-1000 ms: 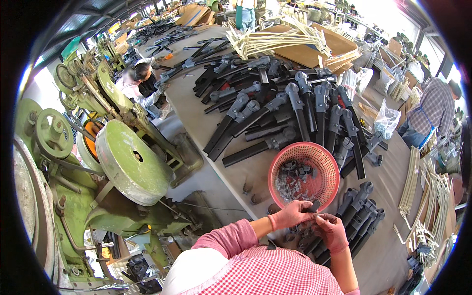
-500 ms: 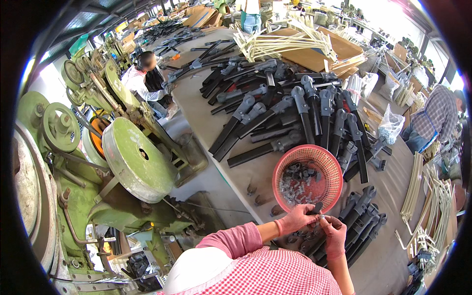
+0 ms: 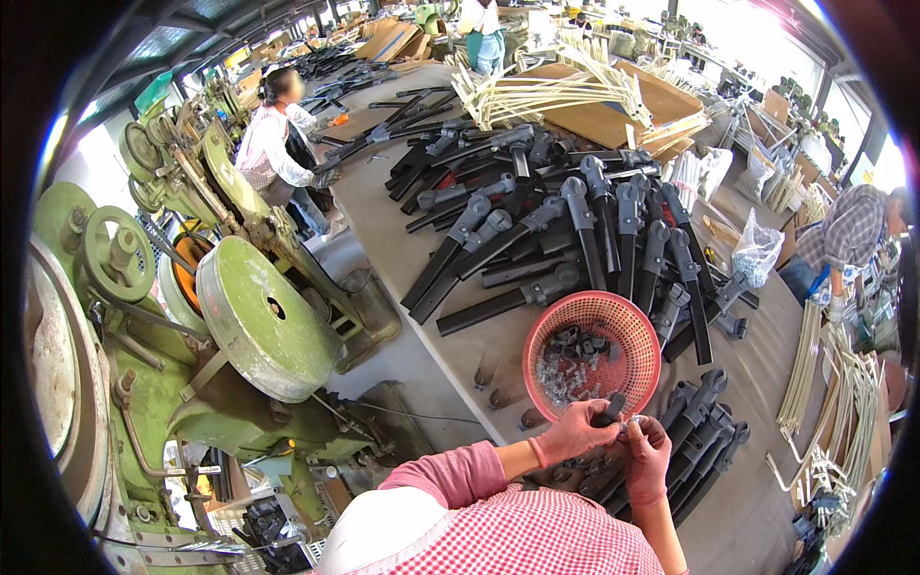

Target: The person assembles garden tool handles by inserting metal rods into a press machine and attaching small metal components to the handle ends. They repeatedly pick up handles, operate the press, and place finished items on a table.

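Observation:
My left hand [image 3: 577, 431] is closed on a small dark grey plastic part [image 3: 609, 410], just over the near rim of a red perforated basket [image 3: 659, 359]. Against it, my right hand [image 3: 647, 462] pinches a tiny pale piece [image 3: 628, 422], too small to name. The fingertips of both hands almost meet. Inside the basket lie small dark plastic parts [image 3: 578, 340] and many little clear pieces [image 3: 556, 379]. Beside and partly beneath my hands is a row of black tubes with grey joint heads [image 3: 704, 417]; some are hidden by my hands.
A big heap of black tubes with grey joints [image 3: 537, 216] covers the table [image 3: 422, 355] beyond the basket. Green machinery with a large wheel [image 3: 268, 316] stands at left. Pale bent rods [image 3: 834, 402] lie at right. Co-workers are at the far left [image 3: 278, 144] and right [image 3: 848, 230].
My hands stay together, with only slight finger movement. The co-worker at left has risen higher; the one at right now leans over with an arm reaching down. The view has shifted slightly.

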`<action>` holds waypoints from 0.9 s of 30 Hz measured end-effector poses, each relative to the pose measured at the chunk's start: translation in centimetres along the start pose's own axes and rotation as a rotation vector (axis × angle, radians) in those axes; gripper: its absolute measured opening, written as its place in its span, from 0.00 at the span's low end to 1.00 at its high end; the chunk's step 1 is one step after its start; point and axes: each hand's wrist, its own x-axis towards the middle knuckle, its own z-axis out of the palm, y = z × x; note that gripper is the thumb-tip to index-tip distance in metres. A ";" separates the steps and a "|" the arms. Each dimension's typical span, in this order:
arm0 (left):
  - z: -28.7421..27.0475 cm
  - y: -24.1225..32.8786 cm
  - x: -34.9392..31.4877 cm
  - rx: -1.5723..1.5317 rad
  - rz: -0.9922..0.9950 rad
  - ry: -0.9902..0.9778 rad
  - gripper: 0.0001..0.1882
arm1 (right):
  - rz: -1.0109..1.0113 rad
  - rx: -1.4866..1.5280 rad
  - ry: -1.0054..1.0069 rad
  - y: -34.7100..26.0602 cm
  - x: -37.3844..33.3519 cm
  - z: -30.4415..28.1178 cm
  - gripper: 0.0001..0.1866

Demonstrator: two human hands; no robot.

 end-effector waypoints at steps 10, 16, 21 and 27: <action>0.7 1.4 -0.6 -0.223 0.058 -0.009 0.08 | -0.169 -0.362 0.083 -1.7 0.3 0.2 0.09; 0.3 1.0 -0.1 -0.040 0.017 -0.006 0.08 | 0.188 0.098 -0.105 -2.1 -0.3 0.5 0.10; 0.9 1.0 -0.5 0.011 -0.022 -0.024 0.12 | -0.083 -0.331 0.146 -1.5 -0.8 1.4 0.06; 1.7 2.3 -1.1 0.063 0.080 -0.024 0.11 | -0.067 -0.293 0.046 -2.0 -1.2 1.7 0.10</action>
